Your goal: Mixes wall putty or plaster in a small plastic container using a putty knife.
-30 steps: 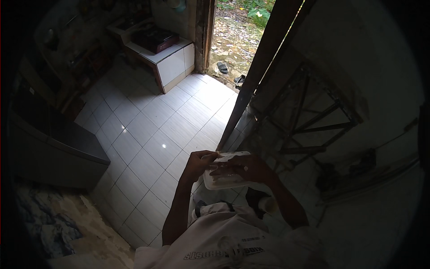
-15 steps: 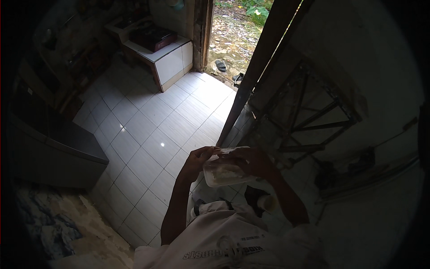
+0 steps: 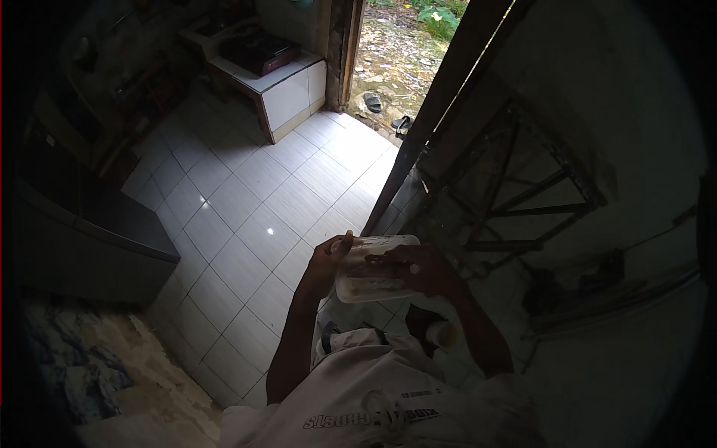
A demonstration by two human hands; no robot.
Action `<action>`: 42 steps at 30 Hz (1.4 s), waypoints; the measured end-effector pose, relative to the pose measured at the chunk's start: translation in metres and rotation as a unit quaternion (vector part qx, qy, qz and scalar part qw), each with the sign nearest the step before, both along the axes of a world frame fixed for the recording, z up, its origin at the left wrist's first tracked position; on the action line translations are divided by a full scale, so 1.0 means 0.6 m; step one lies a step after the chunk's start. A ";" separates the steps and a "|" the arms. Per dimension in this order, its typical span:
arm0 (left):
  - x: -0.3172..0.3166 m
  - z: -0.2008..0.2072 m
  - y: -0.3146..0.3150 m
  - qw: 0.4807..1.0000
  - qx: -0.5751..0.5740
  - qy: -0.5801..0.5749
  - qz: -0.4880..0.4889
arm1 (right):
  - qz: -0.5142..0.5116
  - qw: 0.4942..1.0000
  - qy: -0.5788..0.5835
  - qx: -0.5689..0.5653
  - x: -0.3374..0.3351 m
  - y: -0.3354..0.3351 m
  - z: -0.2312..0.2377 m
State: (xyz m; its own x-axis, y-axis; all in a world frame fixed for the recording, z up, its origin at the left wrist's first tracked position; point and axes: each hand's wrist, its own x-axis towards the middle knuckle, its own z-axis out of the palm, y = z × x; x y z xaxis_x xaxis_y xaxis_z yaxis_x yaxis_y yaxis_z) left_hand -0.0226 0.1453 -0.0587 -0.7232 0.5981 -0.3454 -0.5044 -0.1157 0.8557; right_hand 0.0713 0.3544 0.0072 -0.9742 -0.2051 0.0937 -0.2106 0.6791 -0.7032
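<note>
Gently, hold the pale box point(image 3: 367, 290) flat: left hand point(image 3: 323, 265) grips its edge; can't tell if right hand point(image 3: 432, 270) grips

I see the left hand point(image 3: 323, 267) shift its hold: its thumb point(image 3: 348, 237) now stands up at the corner of the pale container point(image 3: 366, 290), where half a second ago the fingertips reached along the far rim. The right hand's point(image 3: 433, 273) fingers have left that rim for the container's middle. The container sits higher in my view.
</note>
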 end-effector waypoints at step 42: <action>0.013 0.006 -0.012 0.999 -0.001 0.043 0.023 | 0.015 0.986 0.163 0.029 0.012 -0.027 0.015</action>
State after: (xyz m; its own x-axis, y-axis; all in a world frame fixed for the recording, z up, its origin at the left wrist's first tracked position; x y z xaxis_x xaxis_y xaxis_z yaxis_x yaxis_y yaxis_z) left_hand -0.0148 0.1382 -0.0552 -0.7767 0.5636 -0.2812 -0.4226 -0.1353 0.8961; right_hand 0.0786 0.3379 0.0160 -0.8878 -0.2471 0.3883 -0.4395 0.7061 -0.5552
